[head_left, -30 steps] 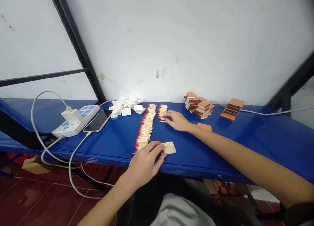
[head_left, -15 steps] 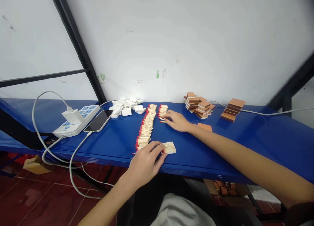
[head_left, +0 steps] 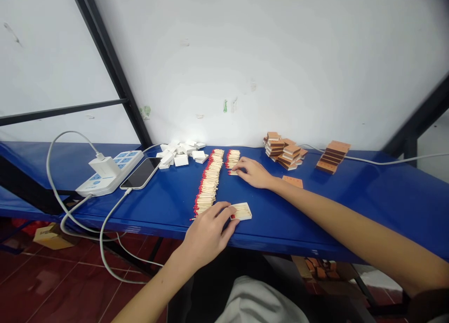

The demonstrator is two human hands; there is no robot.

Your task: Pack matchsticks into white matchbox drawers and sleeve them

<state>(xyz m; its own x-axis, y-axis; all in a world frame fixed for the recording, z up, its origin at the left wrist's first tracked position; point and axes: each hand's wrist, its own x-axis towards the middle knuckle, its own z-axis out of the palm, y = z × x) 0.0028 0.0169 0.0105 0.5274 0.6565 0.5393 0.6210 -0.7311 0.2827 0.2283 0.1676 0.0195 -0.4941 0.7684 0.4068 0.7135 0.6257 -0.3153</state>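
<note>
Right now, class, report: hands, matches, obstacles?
Left hand holding white tray of matches. Right hand touching shorter match row. Possible snag: longer row beside left hand.

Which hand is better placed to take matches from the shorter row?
The right hand, I'd judge: it is at the near end of the shorter match row, while the left hand holds the white tray.

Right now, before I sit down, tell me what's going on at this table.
A person's left hand holds the left end of a white tray with matches in it. The right hand has its fingertips at the near end of a short row of matches. A longer row lies to its left, with white boxes beyond.
</note>
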